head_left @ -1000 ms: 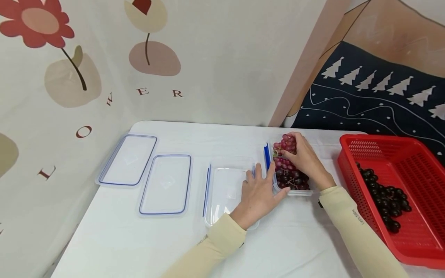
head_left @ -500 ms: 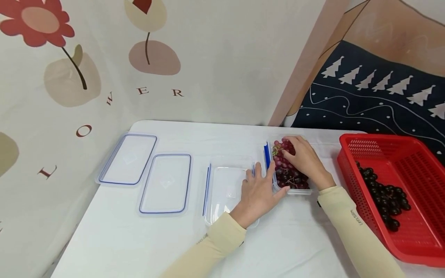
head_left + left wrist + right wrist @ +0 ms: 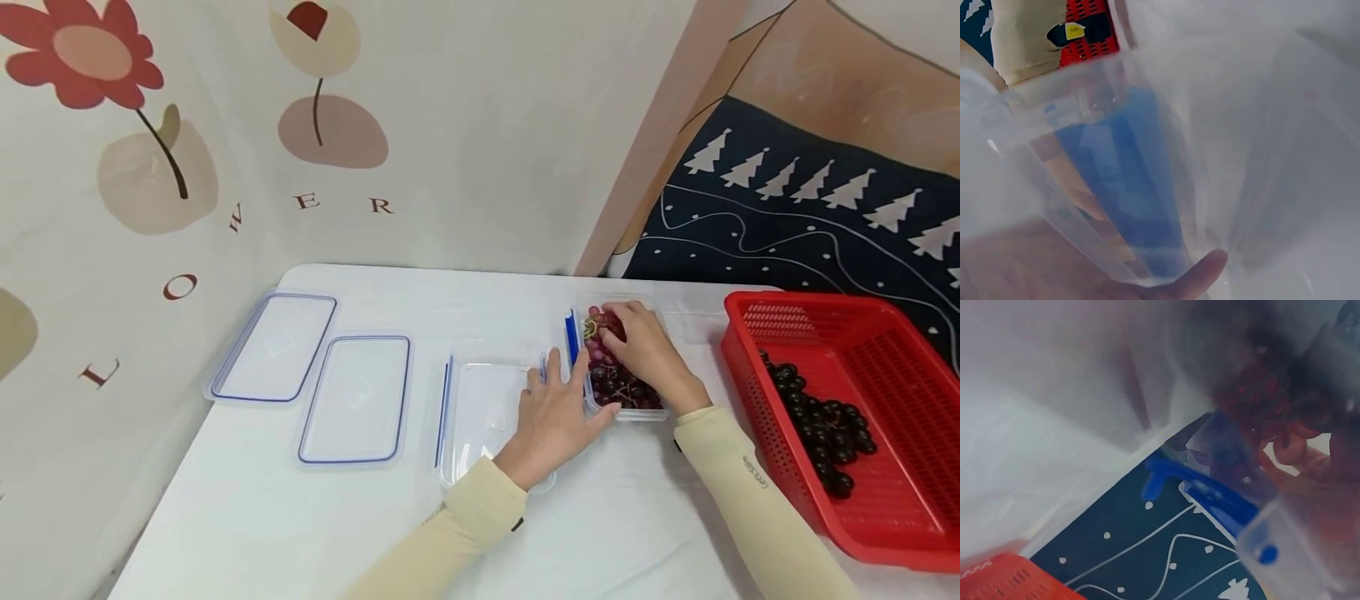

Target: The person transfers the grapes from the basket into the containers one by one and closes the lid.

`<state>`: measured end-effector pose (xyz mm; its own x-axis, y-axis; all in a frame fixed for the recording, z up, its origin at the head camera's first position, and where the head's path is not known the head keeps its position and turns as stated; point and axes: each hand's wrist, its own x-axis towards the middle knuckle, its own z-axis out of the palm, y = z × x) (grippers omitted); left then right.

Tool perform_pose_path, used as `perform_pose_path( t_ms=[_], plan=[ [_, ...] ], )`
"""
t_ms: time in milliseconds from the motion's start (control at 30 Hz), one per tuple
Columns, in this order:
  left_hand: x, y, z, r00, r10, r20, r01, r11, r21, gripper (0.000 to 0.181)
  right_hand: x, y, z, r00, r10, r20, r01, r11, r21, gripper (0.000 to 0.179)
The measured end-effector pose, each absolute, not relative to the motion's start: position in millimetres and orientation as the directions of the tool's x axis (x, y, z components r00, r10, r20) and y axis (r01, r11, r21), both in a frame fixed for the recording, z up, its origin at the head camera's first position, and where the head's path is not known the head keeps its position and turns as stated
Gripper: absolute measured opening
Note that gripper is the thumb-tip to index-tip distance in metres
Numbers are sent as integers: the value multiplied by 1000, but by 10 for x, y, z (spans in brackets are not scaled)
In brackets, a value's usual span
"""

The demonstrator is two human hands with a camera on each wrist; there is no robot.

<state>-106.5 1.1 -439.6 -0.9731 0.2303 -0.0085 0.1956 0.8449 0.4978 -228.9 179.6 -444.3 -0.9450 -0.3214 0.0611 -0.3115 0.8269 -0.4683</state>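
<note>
Right hand [image 3: 643,346] grasped red grapes [image 3: 602,353] in box [image 3: 633,415] at 2 o'clock from left hand [image 3: 551,421]; left hand was loose, fingers spread, at box's 8 o'clock side; basket [image 3: 836,300] with black grapes [image 3: 827,429] sat at 3 o'clock.

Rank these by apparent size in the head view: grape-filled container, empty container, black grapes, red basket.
1. Red basket
2. Empty container and grape-filled container: not ranked, since the empty one sits nearer the camera
3. Black grapes

Bright head view, hazy wrist views
</note>
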Motion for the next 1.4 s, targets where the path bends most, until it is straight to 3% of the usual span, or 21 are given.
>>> perform_pose_path(
  t_ms=[333, 567, 933, 1400],
  plan=[
    [-1052, 23, -4323, -978, 207, -19, 174, 864, 473, 91, -2007, 1900, -4334, -955, -292, 61, -283, 823, -493, 86],
    [-1003, -61, -4203, -981, 194, -9, 166, 862, 479, 95, -1836, 1975, -4269, -948, -302, 103, -312, 815, -488, 92],
    [-952, -253, -4143, -988, 153, -5, 132, 868, 479, 102, -1524, 1945, -4086, -936, -284, 209, -351, 808, -474, 90],
    [-836, -543, -4199, -987, 159, -23, 138, 912, 385, 110, -1139, 1997, -3979, -903, -193, 385, -377, 784, -492, 60]
  ],
)
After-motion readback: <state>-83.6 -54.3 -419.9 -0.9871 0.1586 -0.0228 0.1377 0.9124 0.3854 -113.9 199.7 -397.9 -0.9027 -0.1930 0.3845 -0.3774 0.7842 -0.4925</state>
